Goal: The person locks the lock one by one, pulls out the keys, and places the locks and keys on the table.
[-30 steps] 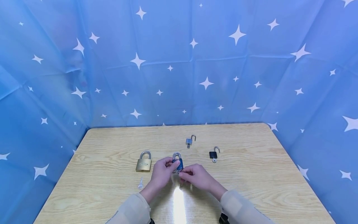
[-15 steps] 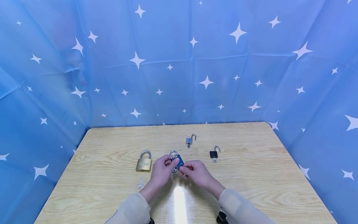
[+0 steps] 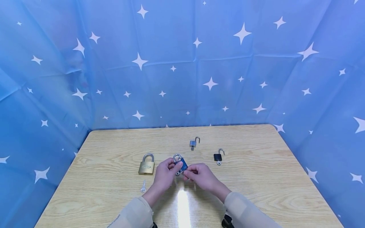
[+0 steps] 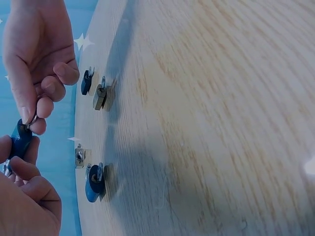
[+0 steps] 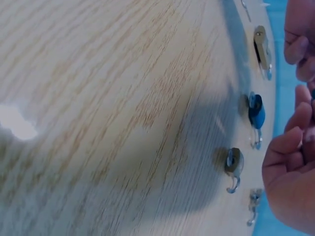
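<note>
My left hand [image 3: 165, 172] grips a blue padlock [image 3: 182, 164] between thumb and fingers, above the middle of the table. The padlock is tilted, its shackle pointing up and left. At its lower end my right hand [image 3: 201, 177] pinches a small metal key [image 4: 33, 118], mostly covered by the fingertips. The left wrist view shows this held padlock [image 4: 20, 138] end-on between both hands. A second blue padlock [image 4: 95, 184] lies on the table beyond the hands, a key in its base; in the head view it is largely hidden.
Left of the hands lie a large brass padlock [image 3: 146, 167] with its shackle down and a loose key [image 3: 143, 186]. Farther back are a small silver padlock [image 3: 193, 143] and a black padlock [image 3: 218, 157], both with raised shackles and keys in. A star-patterned curtain surrounds the table [image 3: 271, 190].
The held blue padlock has tilted to the left, and my right hand has risen slightly with it. During the last half second both hands have barely moved.
</note>
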`<state>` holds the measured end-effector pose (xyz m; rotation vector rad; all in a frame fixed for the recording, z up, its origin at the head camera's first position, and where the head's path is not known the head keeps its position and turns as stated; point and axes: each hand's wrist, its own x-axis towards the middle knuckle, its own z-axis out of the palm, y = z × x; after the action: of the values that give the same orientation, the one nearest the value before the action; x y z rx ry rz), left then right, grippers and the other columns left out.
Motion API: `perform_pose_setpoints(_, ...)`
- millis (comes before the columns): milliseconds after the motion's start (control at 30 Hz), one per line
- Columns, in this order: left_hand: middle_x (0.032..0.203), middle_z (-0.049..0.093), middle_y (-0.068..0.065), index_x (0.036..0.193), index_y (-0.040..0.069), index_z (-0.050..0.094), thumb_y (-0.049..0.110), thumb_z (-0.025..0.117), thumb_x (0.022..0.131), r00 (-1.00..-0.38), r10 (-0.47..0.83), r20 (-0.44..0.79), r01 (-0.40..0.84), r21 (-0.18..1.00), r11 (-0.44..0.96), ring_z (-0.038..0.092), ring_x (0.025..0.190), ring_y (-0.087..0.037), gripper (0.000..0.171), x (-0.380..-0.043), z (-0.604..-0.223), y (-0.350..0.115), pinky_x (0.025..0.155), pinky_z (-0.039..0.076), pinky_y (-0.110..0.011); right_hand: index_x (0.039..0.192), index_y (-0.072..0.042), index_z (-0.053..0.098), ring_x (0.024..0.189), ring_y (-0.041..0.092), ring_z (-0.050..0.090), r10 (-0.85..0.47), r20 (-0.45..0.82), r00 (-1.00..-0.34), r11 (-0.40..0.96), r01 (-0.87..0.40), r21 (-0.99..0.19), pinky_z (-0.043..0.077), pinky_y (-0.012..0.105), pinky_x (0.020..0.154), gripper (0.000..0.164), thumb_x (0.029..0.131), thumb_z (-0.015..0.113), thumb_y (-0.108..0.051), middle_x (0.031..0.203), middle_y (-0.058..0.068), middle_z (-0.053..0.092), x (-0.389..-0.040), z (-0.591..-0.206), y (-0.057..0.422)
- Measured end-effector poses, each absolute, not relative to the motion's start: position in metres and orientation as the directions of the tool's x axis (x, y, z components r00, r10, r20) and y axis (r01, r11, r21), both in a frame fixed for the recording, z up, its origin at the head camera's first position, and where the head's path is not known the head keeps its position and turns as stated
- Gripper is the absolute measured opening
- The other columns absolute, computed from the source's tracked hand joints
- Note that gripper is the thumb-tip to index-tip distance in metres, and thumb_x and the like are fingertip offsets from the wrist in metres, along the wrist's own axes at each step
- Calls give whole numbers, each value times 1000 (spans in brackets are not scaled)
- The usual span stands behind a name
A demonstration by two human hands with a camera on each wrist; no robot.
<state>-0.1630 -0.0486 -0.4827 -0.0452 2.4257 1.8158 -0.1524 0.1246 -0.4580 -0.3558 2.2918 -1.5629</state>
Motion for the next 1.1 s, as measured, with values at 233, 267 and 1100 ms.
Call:
perform_pose_setpoints(233,80,70,-3,95,8,67,33,68,91,-991,43,-126,-109,954,278,45,60,-7,26,-164,-486,-48,50,34,-18,95,-1,72,61,4,46,-425,-146,-893,385,-32,-922,38,18,56,24,97,59,-21,86,18,71,-161,-479,131)
perform_pose_setpoints(267,80,70,-3,96,7,67,33,68,91,-991,46,-127,-110,954,277,46,61,-7,26,-165,-487,-48,51,35,-18,95,-1,72,59,3,44,-431,-149,-890,387,-33,-922,37,18,55,24,97,59,-22,85,18,71,-162,-481,132)
perform_pose_setpoints(1100,77,66,-11,96,4,68,29,69,91,-989,19,-148,-141,967,211,41,57,-5,26,-172,-487,-48,49,33,-17,83,-6,70,52,2,37,-444,-116,-889,450,-109,-886,34,20,52,22,97,59,-19,68,7,61,-174,-483,132)
